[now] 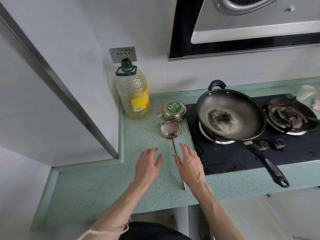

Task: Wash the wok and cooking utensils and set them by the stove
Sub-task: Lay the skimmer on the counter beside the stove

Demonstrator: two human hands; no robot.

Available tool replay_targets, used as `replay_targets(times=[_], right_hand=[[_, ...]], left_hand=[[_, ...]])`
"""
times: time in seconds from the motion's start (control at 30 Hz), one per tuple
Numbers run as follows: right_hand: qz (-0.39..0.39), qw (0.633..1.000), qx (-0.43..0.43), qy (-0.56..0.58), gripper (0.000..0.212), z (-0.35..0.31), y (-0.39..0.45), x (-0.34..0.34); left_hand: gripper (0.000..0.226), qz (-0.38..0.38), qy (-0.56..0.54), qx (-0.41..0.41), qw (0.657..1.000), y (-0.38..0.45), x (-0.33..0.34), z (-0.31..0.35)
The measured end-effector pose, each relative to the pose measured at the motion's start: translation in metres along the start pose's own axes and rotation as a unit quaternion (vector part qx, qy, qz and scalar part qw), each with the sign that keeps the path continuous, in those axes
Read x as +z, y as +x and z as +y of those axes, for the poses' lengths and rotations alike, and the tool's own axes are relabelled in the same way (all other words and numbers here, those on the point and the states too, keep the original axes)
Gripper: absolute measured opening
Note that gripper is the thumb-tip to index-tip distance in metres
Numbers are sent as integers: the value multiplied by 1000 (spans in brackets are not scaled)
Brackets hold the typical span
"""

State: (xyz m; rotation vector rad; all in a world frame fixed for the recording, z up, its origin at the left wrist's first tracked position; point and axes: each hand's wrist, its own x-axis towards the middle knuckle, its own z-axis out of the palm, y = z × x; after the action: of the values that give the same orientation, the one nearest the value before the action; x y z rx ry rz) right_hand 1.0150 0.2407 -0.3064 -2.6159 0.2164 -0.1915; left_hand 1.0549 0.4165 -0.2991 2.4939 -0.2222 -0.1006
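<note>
Head view looks down on your two hands hovering over the green speckled counter, both with fingers straight and relaxed, holding nothing. Your left hand is spread palm-down just left of the spatula's handle. Your right hand hangs over the middle of that handle, hiding part of it; whether it touches the metal you cannot tell from here.

The metal spatula lies flat on the counter, blade pointing away from you, with dark burnt residue across the blade. Its thin handle runs back toward you and ends near the counter's front edge.

The wok sits on the left burner of the black gas stove, just right of the spatula. Its bowl holds a patch of black charred bits at the centre, ringed by pale, greyish film. Its long black handle sticks out toward you past the stove's front edge.

Behind the spatula stands a round metal tin with a green label on its closed, clipped lid; its contents are hidden. Left of it, against the wall, stands a large clear oil bottle, green cap on, filled nearly to the shoulder with pale yellow oil. The right burner is bare. Above the stove hangs the range hood.
</note>
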Motion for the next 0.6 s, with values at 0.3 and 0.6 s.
replay_targets(times=[0.3, 0.6], right_hand=[[71, 987, 44, -136, 63, -57, -88, -60], [94, 965, 162, -182, 61, -71, -207, -90]], left_hand=[[49, 49, 100, 150, 982, -71, -57, 13], [44, 1, 22, 216, 976, -146, -45, 25]])
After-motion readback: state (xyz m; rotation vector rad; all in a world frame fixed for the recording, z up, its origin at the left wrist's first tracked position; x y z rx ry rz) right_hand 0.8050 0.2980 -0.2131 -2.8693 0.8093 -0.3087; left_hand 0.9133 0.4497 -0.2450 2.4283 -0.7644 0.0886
